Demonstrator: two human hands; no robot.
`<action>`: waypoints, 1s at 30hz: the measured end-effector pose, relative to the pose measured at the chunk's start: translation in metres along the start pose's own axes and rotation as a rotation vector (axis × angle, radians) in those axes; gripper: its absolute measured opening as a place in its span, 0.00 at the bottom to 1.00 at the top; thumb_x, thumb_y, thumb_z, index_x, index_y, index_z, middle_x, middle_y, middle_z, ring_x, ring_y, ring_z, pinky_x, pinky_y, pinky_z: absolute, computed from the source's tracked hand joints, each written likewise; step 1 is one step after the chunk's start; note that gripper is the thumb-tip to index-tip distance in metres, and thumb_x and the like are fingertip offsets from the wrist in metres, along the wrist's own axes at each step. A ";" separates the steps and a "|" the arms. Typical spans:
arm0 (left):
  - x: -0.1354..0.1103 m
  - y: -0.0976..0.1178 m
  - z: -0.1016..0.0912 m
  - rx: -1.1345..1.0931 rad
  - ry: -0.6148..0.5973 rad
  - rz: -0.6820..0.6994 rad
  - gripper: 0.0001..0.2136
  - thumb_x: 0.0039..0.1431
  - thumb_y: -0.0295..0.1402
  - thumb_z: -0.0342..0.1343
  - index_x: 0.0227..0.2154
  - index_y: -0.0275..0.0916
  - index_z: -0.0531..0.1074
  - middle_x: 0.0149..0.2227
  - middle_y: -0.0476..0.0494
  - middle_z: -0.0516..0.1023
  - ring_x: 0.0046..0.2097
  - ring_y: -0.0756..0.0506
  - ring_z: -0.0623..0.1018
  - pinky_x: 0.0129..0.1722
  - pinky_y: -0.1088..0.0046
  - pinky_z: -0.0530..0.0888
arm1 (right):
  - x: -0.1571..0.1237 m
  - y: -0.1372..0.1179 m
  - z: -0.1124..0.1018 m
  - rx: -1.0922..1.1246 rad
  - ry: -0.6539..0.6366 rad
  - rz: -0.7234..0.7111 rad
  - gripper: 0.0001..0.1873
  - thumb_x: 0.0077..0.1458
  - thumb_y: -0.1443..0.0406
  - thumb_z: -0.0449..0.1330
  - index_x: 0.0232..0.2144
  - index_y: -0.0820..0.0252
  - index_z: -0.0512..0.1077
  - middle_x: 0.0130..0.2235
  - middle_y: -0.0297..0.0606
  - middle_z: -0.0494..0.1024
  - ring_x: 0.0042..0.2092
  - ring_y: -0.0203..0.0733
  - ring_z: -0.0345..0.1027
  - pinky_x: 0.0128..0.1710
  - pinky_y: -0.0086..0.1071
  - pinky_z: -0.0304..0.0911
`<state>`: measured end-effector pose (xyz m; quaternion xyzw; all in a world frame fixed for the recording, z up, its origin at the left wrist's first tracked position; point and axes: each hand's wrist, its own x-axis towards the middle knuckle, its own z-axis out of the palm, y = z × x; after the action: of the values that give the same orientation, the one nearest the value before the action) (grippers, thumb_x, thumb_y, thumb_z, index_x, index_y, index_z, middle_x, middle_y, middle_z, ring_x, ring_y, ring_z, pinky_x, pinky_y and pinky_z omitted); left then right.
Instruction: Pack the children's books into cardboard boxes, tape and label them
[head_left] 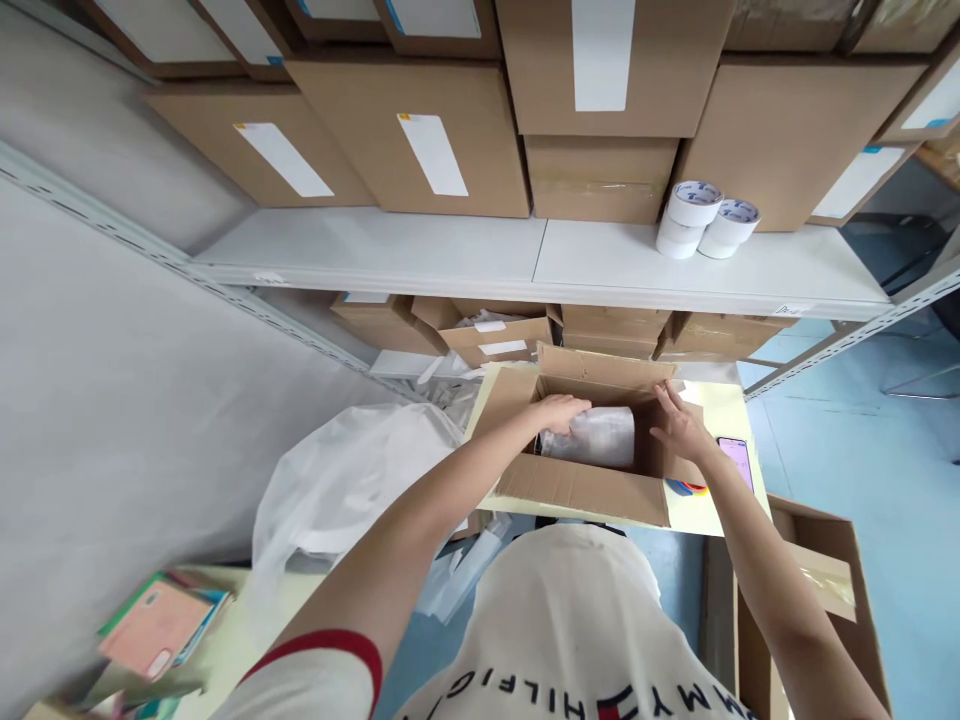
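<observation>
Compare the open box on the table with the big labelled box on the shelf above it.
The open box has its flaps spread, with the left hand on a wrapped bundle inside. The shelf box is shut.
The open box sits on the yellow table. The shelf box is stacked among others on the white shelf.
The shelf box bears a white label, and the open box shows none.
Both are plain brown cardboard.

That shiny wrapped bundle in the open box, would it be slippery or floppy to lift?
Probably slippery: the wrapped bundle has a glossy plastic skin. Likely soft, since the wrap looks wrinkled under the left hand.
</observation>
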<state>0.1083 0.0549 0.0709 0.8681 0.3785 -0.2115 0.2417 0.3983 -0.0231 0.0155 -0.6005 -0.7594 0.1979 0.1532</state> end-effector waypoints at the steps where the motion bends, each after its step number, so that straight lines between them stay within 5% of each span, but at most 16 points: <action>1: 0.005 -0.002 0.008 -0.010 -0.015 -0.004 0.27 0.45 0.29 0.69 0.50 0.44 0.69 0.52 0.41 0.78 0.55 0.38 0.77 0.50 0.67 0.72 | -0.001 -0.001 0.000 0.000 -0.009 0.007 0.46 0.53 0.64 0.61 0.70 0.59 0.47 0.72 0.53 0.45 0.67 0.59 0.56 0.62 0.52 0.62; 6: 0.020 -0.006 0.041 -0.042 -0.024 -0.041 0.26 0.44 0.28 0.68 0.50 0.40 0.71 0.54 0.34 0.77 0.56 0.35 0.76 0.55 0.62 0.70 | -0.003 -0.003 0.002 -0.008 -0.011 0.003 0.44 0.54 0.64 0.60 0.70 0.58 0.47 0.73 0.53 0.45 0.67 0.57 0.57 0.61 0.52 0.64; 10: 0.016 -0.005 0.044 -0.110 0.085 -0.103 0.44 0.42 0.38 0.72 0.63 0.37 0.60 0.66 0.22 0.62 0.67 0.28 0.62 0.66 0.42 0.51 | -0.008 -0.002 0.003 -0.004 0.034 -0.012 0.42 0.56 0.64 0.59 0.69 0.57 0.49 0.72 0.52 0.48 0.68 0.56 0.56 0.61 0.52 0.62; 13: -0.012 -0.010 0.040 -0.184 0.271 -0.127 0.43 0.51 0.51 0.64 0.66 0.39 0.57 0.70 0.25 0.52 0.72 0.27 0.49 0.66 0.36 0.40 | -0.022 -0.001 0.001 -0.047 0.144 0.081 0.38 0.56 0.62 0.59 0.67 0.57 0.54 0.71 0.53 0.50 0.69 0.61 0.50 0.63 0.59 0.57; 16: -0.062 -0.027 0.050 -0.214 0.627 -0.269 0.36 0.57 0.53 0.58 0.64 0.41 0.61 0.70 0.28 0.53 0.72 0.26 0.46 0.65 0.34 0.37 | -0.046 0.002 -0.003 -0.070 0.302 0.297 0.37 0.55 0.57 0.59 0.65 0.57 0.58 0.69 0.55 0.55 0.68 0.67 0.52 0.60 0.63 0.58; 19: -0.108 -0.054 0.081 -0.399 0.982 -0.632 0.45 0.50 0.51 0.63 0.66 0.36 0.55 0.72 0.22 0.44 0.71 0.21 0.44 0.63 0.30 0.46 | -0.071 0.003 -0.005 0.030 0.357 0.482 0.38 0.54 0.53 0.59 0.64 0.60 0.59 0.58 0.57 0.69 0.56 0.64 0.69 0.52 0.58 0.68; 21: -0.124 -0.068 0.106 -0.717 1.075 -0.742 0.50 0.43 0.47 0.69 0.66 0.38 0.52 0.70 0.21 0.48 0.69 0.22 0.55 0.61 0.36 0.61 | -0.082 -0.002 -0.004 0.067 0.361 0.480 0.36 0.54 0.53 0.57 0.62 0.60 0.61 0.52 0.53 0.75 0.49 0.60 0.73 0.47 0.54 0.70; 25: -0.118 -0.072 0.136 -1.384 1.107 -0.584 0.43 0.45 0.43 0.67 0.63 0.42 0.55 0.53 0.32 0.75 0.49 0.39 0.80 0.47 0.59 0.78 | -0.083 -0.029 -0.003 0.083 0.355 0.404 0.39 0.55 0.58 0.55 0.66 0.57 0.51 0.50 0.48 0.76 0.39 0.52 0.76 0.41 0.47 0.72; 28: -0.105 -0.063 0.132 -1.422 1.152 -0.429 0.33 0.46 0.44 0.66 0.54 0.38 0.66 0.36 0.43 0.80 0.39 0.44 0.82 0.45 0.64 0.77 | -0.067 -0.057 -0.009 0.029 0.292 0.373 0.41 0.56 0.57 0.55 0.68 0.59 0.46 0.49 0.50 0.77 0.39 0.53 0.77 0.38 0.46 0.72; 30: -0.100 -0.058 0.123 -1.328 1.170 -0.363 0.25 0.46 0.45 0.65 0.45 0.38 0.72 0.34 0.43 0.80 0.38 0.44 0.81 0.44 0.65 0.77 | -0.051 -0.072 -0.019 -0.097 0.246 0.386 0.39 0.57 0.57 0.55 0.67 0.60 0.50 0.50 0.53 0.76 0.42 0.57 0.77 0.39 0.48 0.71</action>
<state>-0.0206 -0.0371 0.0132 0.4456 0.6161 0.4910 0.4251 0.3577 -0.0846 0.0675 -0.7609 -0.6147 0.1120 0.1749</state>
